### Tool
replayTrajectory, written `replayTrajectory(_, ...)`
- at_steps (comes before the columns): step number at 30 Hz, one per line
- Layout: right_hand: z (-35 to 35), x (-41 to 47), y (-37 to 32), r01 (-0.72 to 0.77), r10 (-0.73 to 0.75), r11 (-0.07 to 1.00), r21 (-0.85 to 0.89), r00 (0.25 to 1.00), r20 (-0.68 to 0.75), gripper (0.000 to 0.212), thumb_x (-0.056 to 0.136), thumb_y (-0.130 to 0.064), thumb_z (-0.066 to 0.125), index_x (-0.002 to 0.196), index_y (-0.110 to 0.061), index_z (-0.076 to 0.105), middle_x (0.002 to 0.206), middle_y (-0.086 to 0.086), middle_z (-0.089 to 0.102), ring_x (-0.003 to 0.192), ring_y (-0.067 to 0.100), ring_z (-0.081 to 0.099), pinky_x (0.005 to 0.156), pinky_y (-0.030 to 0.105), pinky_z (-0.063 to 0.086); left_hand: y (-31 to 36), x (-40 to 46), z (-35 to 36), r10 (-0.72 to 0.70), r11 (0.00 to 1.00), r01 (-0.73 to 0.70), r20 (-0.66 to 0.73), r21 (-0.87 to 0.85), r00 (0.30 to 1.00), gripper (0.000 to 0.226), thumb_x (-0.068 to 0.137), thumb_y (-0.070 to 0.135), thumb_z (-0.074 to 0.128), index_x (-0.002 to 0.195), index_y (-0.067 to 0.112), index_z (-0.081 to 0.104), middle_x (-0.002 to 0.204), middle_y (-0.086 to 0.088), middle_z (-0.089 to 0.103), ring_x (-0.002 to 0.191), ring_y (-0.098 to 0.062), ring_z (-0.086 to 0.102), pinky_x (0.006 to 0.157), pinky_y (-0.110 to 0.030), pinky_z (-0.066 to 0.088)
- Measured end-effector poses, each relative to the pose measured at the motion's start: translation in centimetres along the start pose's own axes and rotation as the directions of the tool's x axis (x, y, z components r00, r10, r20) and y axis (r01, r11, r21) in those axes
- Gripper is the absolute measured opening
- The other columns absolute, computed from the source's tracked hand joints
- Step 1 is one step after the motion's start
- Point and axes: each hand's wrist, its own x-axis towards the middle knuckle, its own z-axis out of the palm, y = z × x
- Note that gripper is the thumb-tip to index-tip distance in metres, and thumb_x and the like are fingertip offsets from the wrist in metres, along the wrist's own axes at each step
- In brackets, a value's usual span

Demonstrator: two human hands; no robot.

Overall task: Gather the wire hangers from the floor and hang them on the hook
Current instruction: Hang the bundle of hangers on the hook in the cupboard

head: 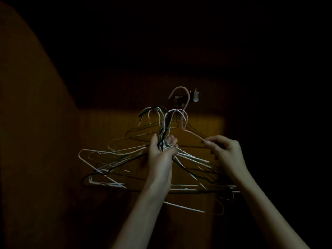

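Hangers, a tangled bundle of white and dark wire, are bunched in my left hand, whose fingers curl round the twisted necks just under their hook ends; the shoulders fan out wide to either side and below my wrist. My right hand pinches the sloping shoulder wire of one pink hanger between thumb and fingertips. That hanger's curved top stands higher than the rest, at the level of the wall hook, which sits above and slightly right of my left hand on the dim wooden wall. It is too dark to tell whether the pink curve already rests on the hook or only passes in front of it. The bundle's hook ends point up, just below and left of the wall hook, so I judge the coming move is a short lift up and rightward. My right hand is nearer the hook's side; my left carries the load.
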Motion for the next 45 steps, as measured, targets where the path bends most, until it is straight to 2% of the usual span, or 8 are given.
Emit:
replayTrajectory(6,-2.2,0.4,0.1,0.026,-0.024,1.0,0.012,0.985,-0.169,0.012,0.087,-0.01,0.061,0.091,-0.02,0.068,0.083,-0.006,0.065,0.078,0.007,0.058,0.063,0.007,0.045,0.0,0.1,-0.1,0.014,0.999,-0.015,0.032,0.047,0.999,0.069,0.084,-0.023,0.042,0.143,0.013,0.033,0.121,-0.01,0.06,0.111,-0.016,0.06,0.091,-0.028,0.048)
replayTrajectory(11,-2.6,1.4,0.8,0.048,-0.05,0.999,-0.012,0.98,-0.193,0.014,0.087,-0.005,0.06,0.092,-0.016,0.066,0.083,-0.01,0.062,0.071,-0.008,0.057,0.062,0.005,0.045,-0.1,0.4,0.0,0.005,0.998,-0.007,0.032,0.06,0.999,0.074,0.085,-0.022,0.04,0.148,0.015,0.024,0.123,-0.008,0.059,0.108,-0.012,0.06,0.086,-0.026,0.05)
replayTrajectory(16,-1.6,3.1,2.0,0.036,-0.04,0.999,-0.03,0.984,-0.174,0.014,0.086,-0.004,0.061,0.09,-0.016,0.066,0.082,-0.011,0.061,0.076,-0.002,0.056,0.063,0.001,0.042,-0.3,0.9,-0.1,0.01,0.999,-0.01,0.01,0.053,1.0,0.074,0.085,-0.022,0.039,0.148,0.014,0.024,0.124,-0.011,0.059,0.108,-0.013,0.061,0.089,-0.027,0.049)
replayTrajectory(19,-1.0,4.7,3.3,0.01,-0.015,1.0,-0.029,0.986,-0.164,0.014,0.087,-0.006,0.06,0.09,-0.019,0.066,0.082,-0.009,0.062,0.079,0.007,0.059,0.063,0.012,0.046,-0.3,1.4,-0.1,0.013,0.999,-0.012,-0.004,0.032,1.0,0.072,0.086,-0.022,0.038,0.147,0.014,0.026,0.125,-0.013,0.058,0.11,-0.017,0.06,0.088,-0.027,0.048)
replayTrajectory(26,1.0,8.8,6.1,-0.062,0.059,0.998,-0.019,0.992,-0.115,0.012,0.088,-0.01,0.059,0.091,-0.019,0.066,0.081,-0.006,0.063,0.075,0.007,0.059,0.062,0.018,0.043,-0.7,3.0,-0.4,0.026,0.999,-0.025,-0.029,0.029,0.999,0.071,0.086,-0.021,0.039,0.146,0.016,0.03,0.125,-0.011,0.059,0.111,-0.017,0.06,0.086,-0.024,0.048)
replayTrajectory(32,2.3,11.8,8.4,-0.11,0.106,0.993,-0.038,0.99,-0.089,0.013,0.09,-0.01,0.057,0.098,-0.015,0.066,0.087,-0.001,0.063,0.073,0.006,0.058,0.06,0.017,0.041,-1.1,4.8,-0.1,0.054,0.996,-0.05,-0.052,0.069,0.997,0.07,0.085,-0.021,0.039,0.144,0.015,0.032,0.123,-0.011,0.06,0.11,-0.018,0.06,0.092,-0.031,0.045)
replayTrajectory(41,3.9,14.5,10.7,-0.182,0.181,0.983,-0.021,0.983,-0.039,0.013,0.09,-0.006,0.056,0.096,-0.013,0.065,0.099,0.007,0.064,0.086,0.015,0.061,0.067,0.023,0.049,-1.4,6.4,0.0,0.049,0.997,-0.045,-0.059,0.07,0.997,0.069,0.085,-0.02,0.041,0.143,0.017,0.032,0.126,-0.012,0.057,0.116,-0.021,0.056,0.095,-0.032,0.042)
replayTrajectory(45,4.4,15.0,11.7,-0.218,0.219,0.974,-0.058,0.976,0.01,0.015,0.089,-0.006,0.056,0.087,-0.019,0.064,0.101,0.006,0.064,0.095,0.022,0.062,0.086,0.041,0.053,-1.7,6.9,-0.3,0.053,0.996,-0.047,-0.07,0.076,0.996,0.068,0.085,-0.02,0.041,0.142,0.017,0.034,0.125,-0.011,0.058,0.116,-0.021,0.056,0.097,-0.033,0.042)
